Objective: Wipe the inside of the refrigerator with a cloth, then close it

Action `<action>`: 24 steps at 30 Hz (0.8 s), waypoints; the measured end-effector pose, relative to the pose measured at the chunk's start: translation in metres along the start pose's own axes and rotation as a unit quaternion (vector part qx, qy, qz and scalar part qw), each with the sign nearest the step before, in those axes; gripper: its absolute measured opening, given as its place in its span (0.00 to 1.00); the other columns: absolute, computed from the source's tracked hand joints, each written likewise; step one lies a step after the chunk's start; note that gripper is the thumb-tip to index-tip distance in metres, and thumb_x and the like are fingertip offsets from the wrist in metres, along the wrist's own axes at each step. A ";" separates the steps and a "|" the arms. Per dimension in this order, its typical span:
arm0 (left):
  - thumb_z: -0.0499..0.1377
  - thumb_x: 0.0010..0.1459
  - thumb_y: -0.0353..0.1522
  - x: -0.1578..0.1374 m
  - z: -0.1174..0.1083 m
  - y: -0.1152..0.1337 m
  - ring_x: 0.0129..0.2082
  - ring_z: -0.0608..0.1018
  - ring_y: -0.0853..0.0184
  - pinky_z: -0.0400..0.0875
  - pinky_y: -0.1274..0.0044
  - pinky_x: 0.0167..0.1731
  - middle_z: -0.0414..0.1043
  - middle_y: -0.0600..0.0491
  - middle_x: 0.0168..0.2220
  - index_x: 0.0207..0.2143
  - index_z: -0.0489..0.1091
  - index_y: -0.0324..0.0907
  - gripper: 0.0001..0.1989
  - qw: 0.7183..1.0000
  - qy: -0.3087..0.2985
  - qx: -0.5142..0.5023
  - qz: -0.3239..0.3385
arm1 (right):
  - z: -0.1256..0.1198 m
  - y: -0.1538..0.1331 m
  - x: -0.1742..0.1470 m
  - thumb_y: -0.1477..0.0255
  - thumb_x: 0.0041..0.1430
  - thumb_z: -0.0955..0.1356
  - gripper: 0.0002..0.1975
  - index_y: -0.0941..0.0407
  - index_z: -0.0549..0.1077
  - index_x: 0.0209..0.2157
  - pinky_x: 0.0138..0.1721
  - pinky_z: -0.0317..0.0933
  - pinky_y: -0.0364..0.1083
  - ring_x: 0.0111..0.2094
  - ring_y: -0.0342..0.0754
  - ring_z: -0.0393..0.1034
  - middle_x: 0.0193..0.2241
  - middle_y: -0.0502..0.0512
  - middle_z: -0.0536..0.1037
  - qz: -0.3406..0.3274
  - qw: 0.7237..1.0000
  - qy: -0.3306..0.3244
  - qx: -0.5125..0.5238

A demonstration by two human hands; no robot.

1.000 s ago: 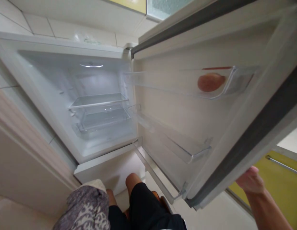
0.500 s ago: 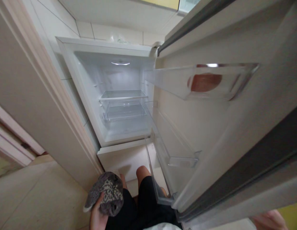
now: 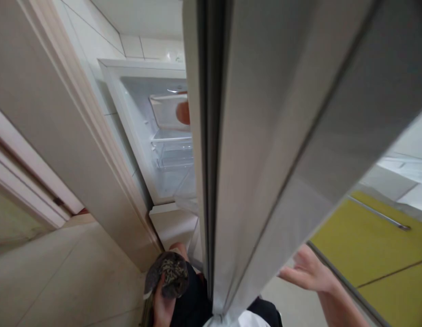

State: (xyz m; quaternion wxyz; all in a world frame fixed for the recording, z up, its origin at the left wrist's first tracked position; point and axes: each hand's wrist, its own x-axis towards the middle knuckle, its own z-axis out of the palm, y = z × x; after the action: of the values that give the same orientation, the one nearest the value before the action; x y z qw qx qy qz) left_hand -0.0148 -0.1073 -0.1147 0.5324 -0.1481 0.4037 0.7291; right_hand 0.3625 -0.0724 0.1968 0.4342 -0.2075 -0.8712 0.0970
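At the lower left, my left hand [image 3: 163, 303] is closed around a bunched grey cloth [image 3: 175, 274] with a pale pattern, held beside my leg. The fridge door [image 3: 251, 181] stands partly swung and crosses the middle of the view edge-on. My right hand [image 3: 308, 271], somewhat blurred, is at the outer side of the door with its fingers apart and holds nothing; its fingertips are at the door's face. Behind the door part of the fridge interior [image 3: 136, 100] shows, with clear shelves [image 3: 175, 156]. A clear door bin [image 3: 165, 111] holds something reddish-brown [image 3: 183, 112].
A pale door frame [image 3: 105, 181] rises close on the left, beside the tiled wall [image 3: 111, 118]. A lower white fridge drawer or panel [image 3: 173, 222] is below the compartment. Yellow cabinet fronts [image 3: 367, 231] with a metal handle [image 3: 381, 212] stand on the right.
The fridge door has swung leftward toward closing and now hides much of the interior. My right hand has come further into view. My left hand with the cloth sits slightly further right.
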 end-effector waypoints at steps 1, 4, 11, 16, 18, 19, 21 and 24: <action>0.52 0.66 0.24 0.001 -0.001 0.000 0.38 0.85 0.62 0.80 0.72 0.42 0.84 0.51 0.39 0.62 0.69 0.45 0.24 1.000 -0.005 -0.003 0.000 | 0.005 0.003 0.009 0.62 0.66 0.68 0.28 0.48 0.63 0.66 0.61 0.69 0.52 0.66 0.54 0.63 0.67 0.61 0.65 -0.023 1.000 -0.011 -0.008; 0.53 0.65 0.24 0.003 -0.004 0.002 0.36 0.85 0.60 0.81 0.70 0.40 0.84 0.50 0.39 0.62 0.69 0.45 0.25 1.000 -0.025 -0.012 -0.004 | 0.028 0.016 0.032 0.67 0.67 0.68 0.30 0.48 0.59 0.68 0.67 0.61 0.56 0.71 0.53 0.53 0.70 0.61 0.57 -0.054 0.998 -0.017 -0.033; 0.56 0.64 0.28 0.016 -0.026 0.005 0.39 0.85 0.59 0.82 0.67 0.42 0.84 0.51 0.37 0.55 0.76 0.50 0.20 0.996 -0.035 -0.076 -0.018 | 0.091 0.039 0.082 0.73 0.65 0.69 0.40 0.49 0.48 0.72 0.70 0.54 0.63 0.75 0.59 0.38 0.74 0.62 0.39 -0.120 0.986 -0.039 -0.105; 0.58 0.62 0.30 0.035 -0.054 0.001 0.42 0.85 0.59 0.81 0.65 0.46 0.84 0.53 0.39 0.47 0.79 0.53 0.15 0.993 -0.050 -0.106 0.006 | 0.126 0.054 0.110 0.71 0.66 0.67 0.40 0.49 0.45 0.73 0.68 0.54 0.69 0.75 0.64 0.34 0.75 0.62 0.31 -0.158 0.972 -0.054 -0.165; 0.59 0.61 0.30 0.039 -0.062 -0.001 0.43 0.84 0.59 0.80 0.65 0.47 0.84 0.53 0.40 0.44 0.80 0.52 0.13 0.991 -0.064 -0.118 0.028 | 0.139 0.061 0.121 0.71 0.66 0.67 0.41 0.49 0.43 0.73 0.68 0.53 0.70 0.75 0.65 0.32 0.75 0.62 0.29 -0.169 0.967 -0.058 -0.183; 0.59 0.61 0.30 0.041 -0.066 -0.002 0.44 0.84 0.59 0.80 0.66 0.47 0.84 0.54 0.42 0.43 0.80 0.51 0.12 0.989 -0.071 -0.122 0.042 | 0.146 0.065 0.127 0.71 0.65 0.67 0.42 0.50 0.42 0.73 0.68 0.52 0.70 0.75 0.66 0.31 0.75 0.62 0.27 -0.173 0.964 -0.062 -0.191; 0.59 0.61 0.30 0.042 -0.070 -0.004 0.44 0.84 0.61 0.80 0.67 0.47 0.83 0.54 0.43 0.42 0.80 0.50 0.11 0.988 -0.070 -0.129 0.056 | 0.158 0.072 0.139 0.72 0.64 0.67 0.44 0.50 0.40 0.74 0.69 0.50 0.70 0.75 0.66 0.29 0.74 0.62 0.24 -0.177 0.959 -0.075 -0.206; 0.59 0.61 0.30 0.041 -0.071 -0.008 0.43 0.84 0.64 0.78 0.69 0.51 0.83 0.55 0.43 0.41 0.80 0.50 0.11 0.988 -0.059 -0.136 0.053 | 0.174 0.083 0.157 0.73 0.62 0.68 0.45 0.52 0.41 0.74 0.70 0.48 0.70 0.75 0.66 0.26 0.74 0.63 0.24 -0.180 0.952 -0.104 -0.224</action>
State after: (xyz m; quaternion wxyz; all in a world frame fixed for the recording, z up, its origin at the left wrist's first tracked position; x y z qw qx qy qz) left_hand -0.0393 -0.1326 -0.1897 0.4910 -0.1546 0.2763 0.8116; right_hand 0.1629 0.0741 0.1754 0.2939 -0.1281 -0.9336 -0.1598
